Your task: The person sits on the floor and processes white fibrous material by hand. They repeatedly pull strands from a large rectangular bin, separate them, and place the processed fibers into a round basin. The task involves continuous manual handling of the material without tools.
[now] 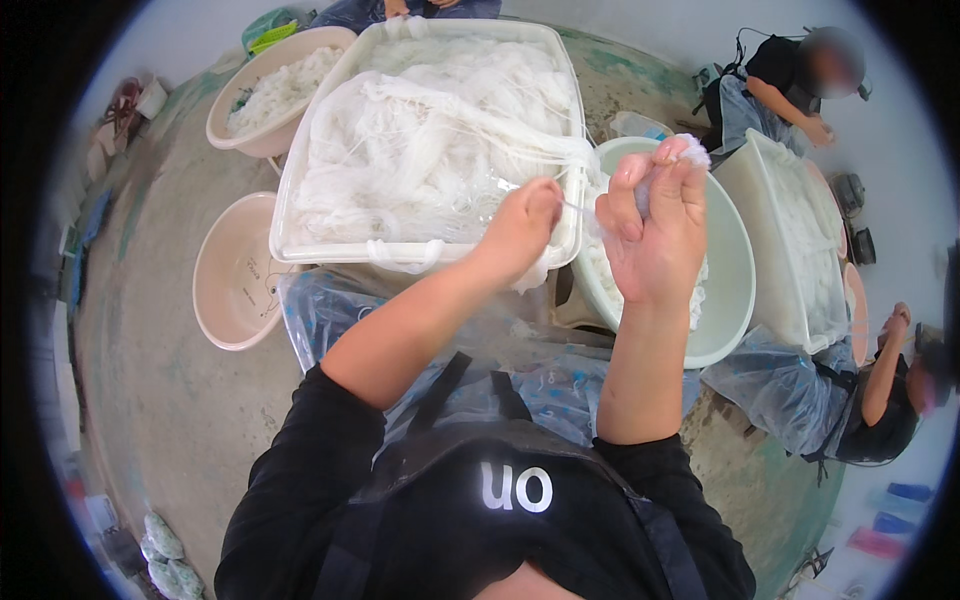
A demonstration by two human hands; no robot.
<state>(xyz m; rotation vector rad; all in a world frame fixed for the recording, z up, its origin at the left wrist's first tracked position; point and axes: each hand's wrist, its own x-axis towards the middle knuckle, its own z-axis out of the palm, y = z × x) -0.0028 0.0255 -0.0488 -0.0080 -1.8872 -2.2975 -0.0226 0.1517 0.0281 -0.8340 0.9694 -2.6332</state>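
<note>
My left hand (521, 225) is closed on a thin white strand at the right front corner of a large white plastic tub (330, 251). The strand runs across to my right hand (656, 217), which is raised over a pale green basin (735, 307), its fingers curled round a small wad of white fibre (694, 152). Wet-looking white stringy fibre (420, 142) fills the tub, and a bundle of it hangs over the right rim. Under my right hand, the basin holds clumped white material (600, 277). What exactly the fibre is, I cannot tell.
A beige basin with white clumps (225, 139) stands left of the tub, and another beige basin (234, 330) is nearer me. On the right, two people sit beside another white tub (784, 247). Part of a person shows behind my tub. Plastic bags (169, 555) lie at lower left.
</note>
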